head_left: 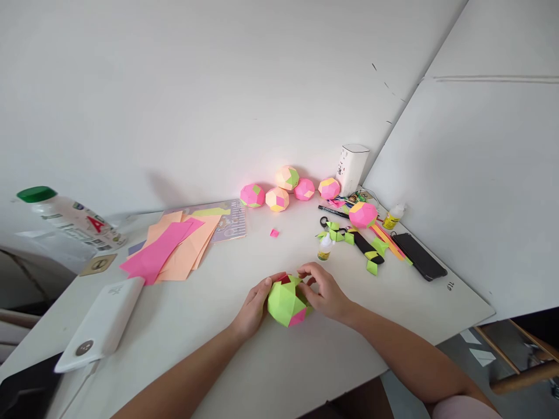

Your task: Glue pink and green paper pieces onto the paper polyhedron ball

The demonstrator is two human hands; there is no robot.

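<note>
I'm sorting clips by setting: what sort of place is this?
Probably a craft desk: there's a mostly green paper ball between the hands, plus coloured sheets and a likely glue bottle.

Bare hands [326, 295] and forearms [187, 372]; pale pinkish sleeve [465, 408] (right arm).

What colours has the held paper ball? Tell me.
The paper ball: mostly green, some pink; clearest in head view.

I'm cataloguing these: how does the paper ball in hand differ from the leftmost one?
The held paper ball is mostly green, the leftmost paper ball mostly pink. The left hand and right hand touch the held ball; the leftmost ball rests on the table. Both are faceted.
</note>
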